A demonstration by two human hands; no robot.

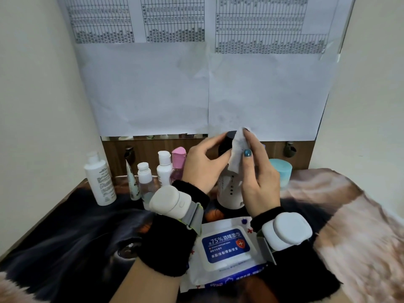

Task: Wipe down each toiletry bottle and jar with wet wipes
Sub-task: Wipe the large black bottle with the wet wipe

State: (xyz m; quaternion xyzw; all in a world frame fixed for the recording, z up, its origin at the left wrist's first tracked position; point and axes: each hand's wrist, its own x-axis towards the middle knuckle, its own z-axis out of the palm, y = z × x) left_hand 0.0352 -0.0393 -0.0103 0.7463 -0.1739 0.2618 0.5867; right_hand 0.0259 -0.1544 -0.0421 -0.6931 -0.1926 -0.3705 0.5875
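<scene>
Left hand [202, 165] grips the dark-capped bottle [230, 193] around its upper part, fingers curled round the neck and cap area; the bottle stands upright mid-table, just behind the wipes pack [227, 248]. Right hand [259, 178] pinches a wet wipe [237, 152] between thumb and fingers, pressing it against the cap and shoulder of the bottle. Both grips narrow, both holding something.

Step in hand looks like wiping the top of this bottle. To do it well: the left hand should likely keep the bottle steady and turn it bit by bit, so the wipe reaches all the way round the cap, then moves down the white body to the base. The left fingers cover part of the neck, so that patch probably needs a regrip to get cleaned. The wipe is bunched; a flatter fold would cover more.

Other items wait at the back-left: tall white bottle [100, 178], slim tube [133, 182], small clear bottle [145, 180], white flip-top bottle [164, 167], pink bottle [178, 162]. A blue jar [282, 171] sits just right of the hands. Whether any are wiped already cannot be told.
</scene>
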